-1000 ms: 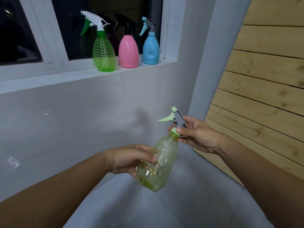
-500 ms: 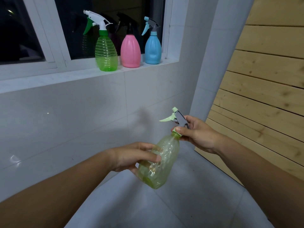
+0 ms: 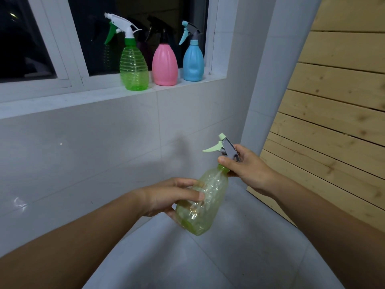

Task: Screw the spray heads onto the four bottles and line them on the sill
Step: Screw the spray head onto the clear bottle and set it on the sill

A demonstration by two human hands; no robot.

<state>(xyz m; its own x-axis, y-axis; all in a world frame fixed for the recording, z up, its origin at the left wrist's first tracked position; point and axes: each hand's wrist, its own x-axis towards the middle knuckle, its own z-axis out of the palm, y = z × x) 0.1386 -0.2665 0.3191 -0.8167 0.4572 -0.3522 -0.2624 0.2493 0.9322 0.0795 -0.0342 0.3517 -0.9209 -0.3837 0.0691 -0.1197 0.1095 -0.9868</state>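
A pale yellow-green clear bottle (image 3: 203,202) tilts in front of me, its base toward me. My left hand (image 3: 166,197) grips its body. My right hand (image 3: 248,165) is closed around its grey spray head (image 3: 228,148) with a light green trigger, at the bottle's neck. On the white window sill (image 3: 83,99) stand three bottles with heads on, in a row: a green ribbed bottle (image 3: 133,65), a pink bottle (image 3: 165,65) and a blue bottle (image 3: 193,59).
A white tiled wall (image 3: 83,155) rises below the sill. Wooden planks (image 3: 333,113) cover the right side. The window frame's upright (image 3: 216,36) stands just right of the blue bottle. Sill room lies left of the green bottle.
The bottle and both hands have shifted slightly; my right hand's fingers have moved around the spray head's collar. The view has tilted a little.
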